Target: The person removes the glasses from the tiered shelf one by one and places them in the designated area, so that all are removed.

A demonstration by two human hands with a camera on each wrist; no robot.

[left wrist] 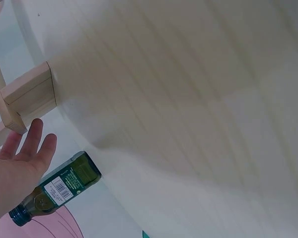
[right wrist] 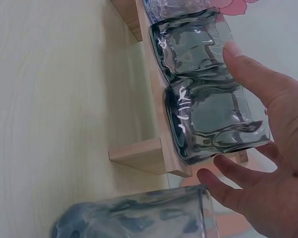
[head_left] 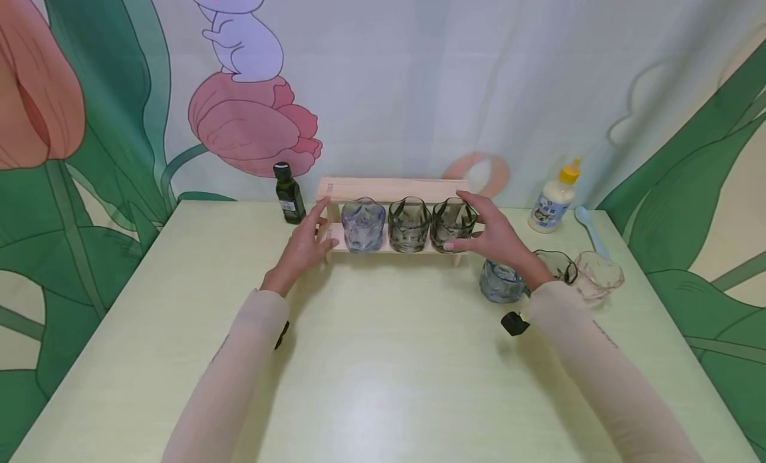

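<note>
A small wooden rack [head_left: 389, 189] stands near the back of the table. On its lower shelf sit three wavy-rimmed glasses: a pale blue-violet glass [head_left: 363, 227], a grey glass [head_left: 409, 227] in the middle and another grey glass [head_left: 453, 227] at the right end. My left hand [head_left: 302, 243] is at the rack's left end, its fingers [left wrist: 34, 136] fairly straight beside the wood. Around the right-end glass, my right hand [head_left: 495, 233] has its thumb in front and fingers spread by the rack's end; firm contact cannot be told.
A dark green bottle [head_left: 290, 193] stands just behind the left hand. Under the right forearm are a blue glass [head_left: 500, 282], a partly hidden dark-rimmed glass [head_left: 556, 265] and a pinkish glass [head_left: 598, 277]. Behind them are a yellow-capped bottle [head_left: 550, 207] and a light blue spoon [head_left: 591, 231].
</note>
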